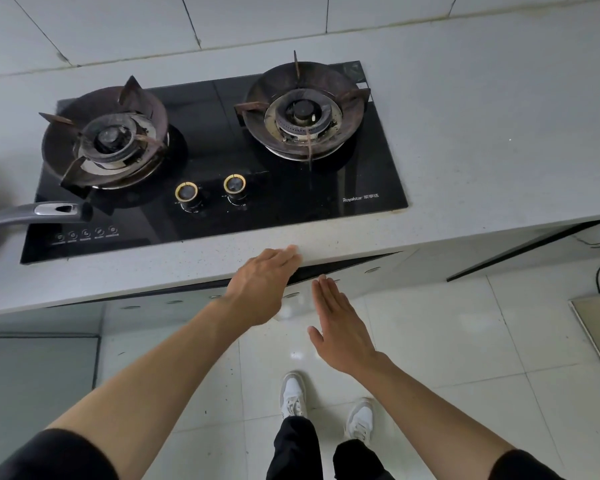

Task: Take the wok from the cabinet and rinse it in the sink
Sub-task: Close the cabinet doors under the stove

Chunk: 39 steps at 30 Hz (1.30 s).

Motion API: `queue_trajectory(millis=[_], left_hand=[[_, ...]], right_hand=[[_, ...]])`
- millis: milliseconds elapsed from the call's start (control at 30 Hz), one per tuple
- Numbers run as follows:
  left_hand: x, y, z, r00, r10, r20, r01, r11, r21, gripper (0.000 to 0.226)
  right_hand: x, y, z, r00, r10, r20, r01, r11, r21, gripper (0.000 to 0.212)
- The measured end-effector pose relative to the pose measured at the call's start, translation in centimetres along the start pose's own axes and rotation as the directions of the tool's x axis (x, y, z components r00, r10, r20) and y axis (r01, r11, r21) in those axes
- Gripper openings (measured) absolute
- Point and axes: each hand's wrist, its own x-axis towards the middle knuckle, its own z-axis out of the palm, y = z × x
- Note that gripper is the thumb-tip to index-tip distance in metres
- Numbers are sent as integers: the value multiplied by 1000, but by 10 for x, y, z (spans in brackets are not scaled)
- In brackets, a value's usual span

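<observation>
Both hands reach toward a cabinet door (347,268) ajar under the bench (465,133): left grip (264,282) flat at the bench edge, right grip (340,323) open, empty. No wok visible; a pan handle (32,214) overlaps the stove (215,161).

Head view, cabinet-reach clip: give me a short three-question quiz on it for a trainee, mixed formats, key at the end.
1. True or false: the left hand is gripping a pan handle.
2. Multiple choice: where is the grey pan handle? A) on the right burner; B) reaching in from the left edge over the stove; C) on the floor.
3. Fill in: the cabinet door beneath the counter stands slightly ____.

Key
1. False: its fingers rest on the counter edge, holding nothing; the right hand is flat and open too.
2. B.
3. Ajar: a dark wedge-shaped gap shows at its top.
</observation>
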Motion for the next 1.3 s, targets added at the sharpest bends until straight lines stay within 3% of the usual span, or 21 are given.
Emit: queue_trajectory(millis=[100,333,667,967,1300], left_hand=[[-3,-20,-5,999,13,43,-12,999,-41,84],[-17,-50,2,995,-97,-23,97,995,-12,61],[-22,-49,10,991,-131,-34,126,985,-114,75],[-22,-51,14,993,-110,-44,106,990,-95,76],[-24,-49,11,993,-112,-29,108,988,-111,77]], right_hand=[[5,-1,-3,1000,6,5,-6,1000,-5,80],[15,-2,-8,1000,-3,-2,3,1000,-22,79],[21,-8,-2,1000,24,-1,-24,999,-21,83],[28,-14,8,991,134,-9,-134,991,10,86],[20,-20,-5,990,142,20,-143,987,76,80]])
